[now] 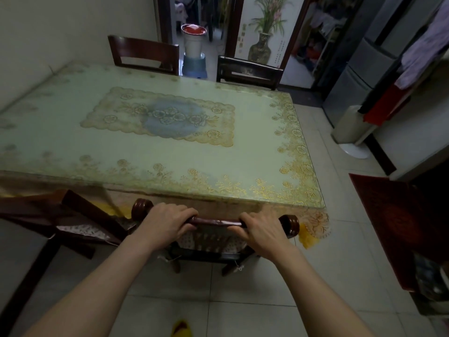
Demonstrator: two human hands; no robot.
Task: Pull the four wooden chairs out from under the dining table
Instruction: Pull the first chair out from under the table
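The dining table has a pale green cloth with gold flower lace. A dark wooden chair stands at its near edge, its seat partly under the tabletop. My left hand and my right hand both grip the top rail of this near chair. A second dark chair stands to the left, turned at an angle and away from the table edge. Two more chairs stand at the far side, one on the left and one on the right, both close against the table.
A wall runs along the table's left side. A red mat lies on the tiled floor at right, with a white fan base and a grey fridge behind it. A white bucket on a blue stool stands in the far doorway.
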